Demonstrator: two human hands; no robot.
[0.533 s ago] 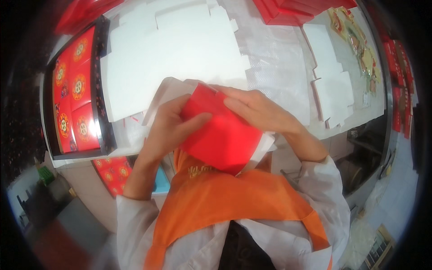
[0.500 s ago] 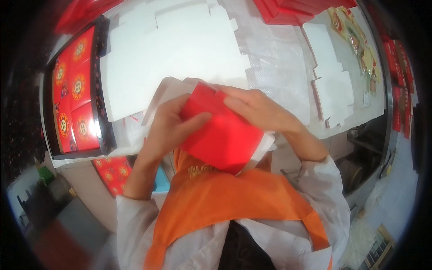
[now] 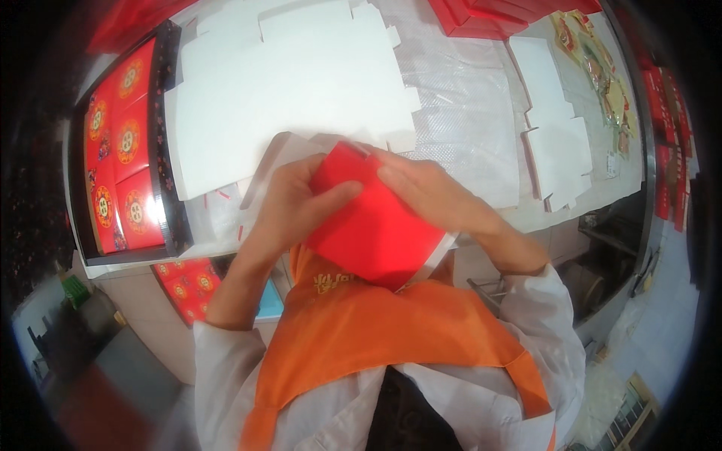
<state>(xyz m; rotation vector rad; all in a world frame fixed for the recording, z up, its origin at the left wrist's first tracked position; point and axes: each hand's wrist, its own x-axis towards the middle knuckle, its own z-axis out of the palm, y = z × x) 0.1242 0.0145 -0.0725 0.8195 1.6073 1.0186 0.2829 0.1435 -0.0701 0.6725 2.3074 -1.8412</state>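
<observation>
Between my two hands is a red cardboard piece (image 3: 374, 229) with a white underside, held in front of my orange apron (image 3: 391, 327). My left hand (image 3: 297, 199) grips its left side, thumb lying on the red face and fingers hidden underneath. On the upper right edge, my right hand (image 3: 425, 188) presses near a folded corner, its thumb on top and other fingers mostly out of sight. A whitish flap (image 3: 274, 154) sticks out beyond my left hand, over the table edge. Whether it belongs to the red piece, I cannot tell.
Flat white die-cut card sheets (image 3: 293, 83) cover the table's middle, with another white cut sheet (image 3: 553, 128) on the right. At left stands a dark tray (image 3: 159, 150) of red printed boxes (image 3: 128, 143). Red boxes (image 3: 481, 15) and golden packets (image 3: 602, 68) lie farther back.
Both hands keep their hold on the red card. My right hand has slid slightly down its upper right edge, and the card has tilted a little.
</observation>
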